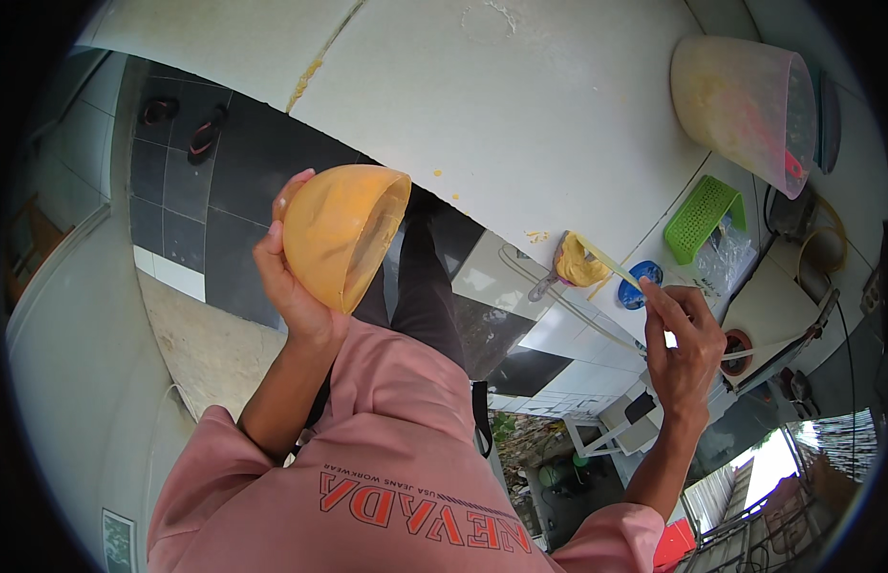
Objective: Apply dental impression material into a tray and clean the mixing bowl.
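My left hand (296, 272) is wrapped round the outside of a yellow-orange bowl (334, 234), which is tipped on its side with its opening to the right. Thick smears coat the bowl. My right hand (684, 339) pinches a thin, pale yellow spatula-like stick (611, 260) between thumb and fingers. Its far end reaches a lump of soft yellow dough or batter (581, 264) at the counter's edge. What holds that lump is mostly hidden; a clear plastic part (542, 287) pokes out beside it. Just beyond my right fingertips lies a round blue lid (640, 285).
Yellow crumbs (537, 236) dot the white counter (520, 105). A large translucent tub (740, 110) stands far right, near a green basket (704, 220) and a clear plastic bag (726, 253). Sandals (207, 134) lie on the dark tiled floor (262, 143).
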The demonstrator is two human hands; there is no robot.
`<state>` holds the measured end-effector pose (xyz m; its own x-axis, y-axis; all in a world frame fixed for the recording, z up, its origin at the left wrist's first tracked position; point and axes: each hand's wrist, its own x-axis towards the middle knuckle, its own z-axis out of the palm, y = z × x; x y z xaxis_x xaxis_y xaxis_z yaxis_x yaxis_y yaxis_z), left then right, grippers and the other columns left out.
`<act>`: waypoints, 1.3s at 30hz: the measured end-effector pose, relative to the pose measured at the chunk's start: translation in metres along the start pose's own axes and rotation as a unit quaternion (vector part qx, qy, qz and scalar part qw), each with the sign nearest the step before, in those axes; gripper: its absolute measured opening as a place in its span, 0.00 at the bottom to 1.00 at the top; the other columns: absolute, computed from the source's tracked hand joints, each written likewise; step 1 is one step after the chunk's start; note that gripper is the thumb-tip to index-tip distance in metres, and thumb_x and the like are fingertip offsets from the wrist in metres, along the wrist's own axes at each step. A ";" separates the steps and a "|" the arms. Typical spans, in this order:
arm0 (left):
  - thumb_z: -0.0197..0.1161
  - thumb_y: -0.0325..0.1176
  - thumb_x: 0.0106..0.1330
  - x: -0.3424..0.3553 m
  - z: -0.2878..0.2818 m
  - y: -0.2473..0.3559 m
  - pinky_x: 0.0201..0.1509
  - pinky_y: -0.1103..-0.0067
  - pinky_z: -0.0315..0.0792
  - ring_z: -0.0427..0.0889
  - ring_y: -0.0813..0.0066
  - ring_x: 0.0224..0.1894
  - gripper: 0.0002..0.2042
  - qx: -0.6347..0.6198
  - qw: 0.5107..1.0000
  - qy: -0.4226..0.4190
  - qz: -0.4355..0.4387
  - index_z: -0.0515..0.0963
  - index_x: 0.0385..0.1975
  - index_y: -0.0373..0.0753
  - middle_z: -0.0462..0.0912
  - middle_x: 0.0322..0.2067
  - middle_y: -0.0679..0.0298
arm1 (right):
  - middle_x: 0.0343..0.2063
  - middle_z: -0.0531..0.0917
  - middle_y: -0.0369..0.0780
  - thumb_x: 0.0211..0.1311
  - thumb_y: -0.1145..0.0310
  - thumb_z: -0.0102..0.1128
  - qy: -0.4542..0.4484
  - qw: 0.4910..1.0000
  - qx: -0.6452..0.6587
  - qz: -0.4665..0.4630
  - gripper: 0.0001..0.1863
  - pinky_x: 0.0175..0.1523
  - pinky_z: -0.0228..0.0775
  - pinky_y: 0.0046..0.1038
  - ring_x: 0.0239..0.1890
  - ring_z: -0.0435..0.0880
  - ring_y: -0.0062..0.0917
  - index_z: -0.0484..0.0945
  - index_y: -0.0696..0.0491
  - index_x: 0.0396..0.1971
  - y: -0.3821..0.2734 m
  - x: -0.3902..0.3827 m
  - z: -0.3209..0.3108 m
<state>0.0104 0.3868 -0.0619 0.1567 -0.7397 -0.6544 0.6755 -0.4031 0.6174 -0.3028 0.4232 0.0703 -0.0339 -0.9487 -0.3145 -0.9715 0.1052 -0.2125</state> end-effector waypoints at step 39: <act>0.38 0.43 0.68 -0.016 0.013 -0.001 0.62 0.68 0.66 0.71 0.66 0.57 0.23 -0.017 0.999 -0.042 -0.006 0.69 0.56 0.36 0.73 0.51 0.60 | 0.31 0.80 0.41 0.48 0.82 0.64 0.085 0.988 0.092 0.092 0.21 0.33 0.71 0.25 0.29 0.80 0.26 0.85 0.47 0.43 -0.001 -0.076 0.043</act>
<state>-0.0021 0.3927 -0.0464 0.0880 -0.7777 -0.6225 0.7018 -0.3951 0.5928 -0.2897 0.5079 0.0549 -0.2599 -0.9433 -0.2066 -0.8867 0.3179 -0.3357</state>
